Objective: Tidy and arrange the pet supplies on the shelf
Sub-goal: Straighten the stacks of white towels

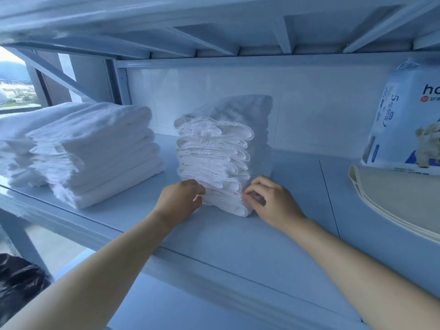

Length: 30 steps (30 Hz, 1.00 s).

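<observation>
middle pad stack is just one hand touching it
No, the left hand and the right hand both hold the bottom of the middle pad stack.

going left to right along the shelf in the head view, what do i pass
folded white pile → left hand → pad stack → right hand → pet pad pack

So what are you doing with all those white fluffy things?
A person is tidying a shelf. The left hand and right hand grip the bottom of the middle stack of white pads from either side. A bigger folded stack sits to its left, and a printed pack stands at the right behind a beige mat.
</observation>
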{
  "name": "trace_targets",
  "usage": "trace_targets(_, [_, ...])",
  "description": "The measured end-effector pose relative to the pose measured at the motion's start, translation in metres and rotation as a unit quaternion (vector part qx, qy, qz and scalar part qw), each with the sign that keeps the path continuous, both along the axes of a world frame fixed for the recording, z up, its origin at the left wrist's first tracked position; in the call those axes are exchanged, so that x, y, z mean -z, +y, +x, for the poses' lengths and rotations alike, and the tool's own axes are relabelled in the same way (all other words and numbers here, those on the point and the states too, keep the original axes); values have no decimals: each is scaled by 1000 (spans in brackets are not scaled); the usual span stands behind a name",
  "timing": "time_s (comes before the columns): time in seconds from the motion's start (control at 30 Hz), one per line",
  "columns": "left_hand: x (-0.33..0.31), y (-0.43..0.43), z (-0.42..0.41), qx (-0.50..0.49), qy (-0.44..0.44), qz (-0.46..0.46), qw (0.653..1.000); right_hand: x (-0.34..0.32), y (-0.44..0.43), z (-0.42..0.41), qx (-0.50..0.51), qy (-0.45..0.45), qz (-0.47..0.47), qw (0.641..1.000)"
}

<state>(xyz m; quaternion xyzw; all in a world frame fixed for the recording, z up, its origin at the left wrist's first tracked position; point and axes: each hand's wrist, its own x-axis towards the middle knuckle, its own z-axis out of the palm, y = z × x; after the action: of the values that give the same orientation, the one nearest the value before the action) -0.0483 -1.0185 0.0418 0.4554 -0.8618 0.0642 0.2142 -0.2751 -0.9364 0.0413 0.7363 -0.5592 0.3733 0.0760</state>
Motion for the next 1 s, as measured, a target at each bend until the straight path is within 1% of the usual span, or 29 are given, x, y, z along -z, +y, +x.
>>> trace_targets(0.13, [6,17,32,8,16,-55,998,-2,10,0,17,9,-2,1000])
trace_targets(0.2, [1,25,38,37,10,-95,995,-2,10,-2,26,19,13,999])
trace_targets(0.3, [-6,35,37,74,-2,-146,987,-4,8,-3,34,20,31,999])
trace_targets(0.5, [-23,48,21,99,22,-219,970,-10,3,-8,34,42,39,998])
trace_targets(0.63, [-43,53,1,78,40,-228,970,-23,-4,-14,15,36,40,998])
trace_targets(0.8, [-44,51,-22,71,11,-209,975,-40,-18,-25,-21,32,7,999])
trace_targets(1.0, [-33,46,-29,53,50,-209,975,-36,-43,-38,-69,31,3,997])
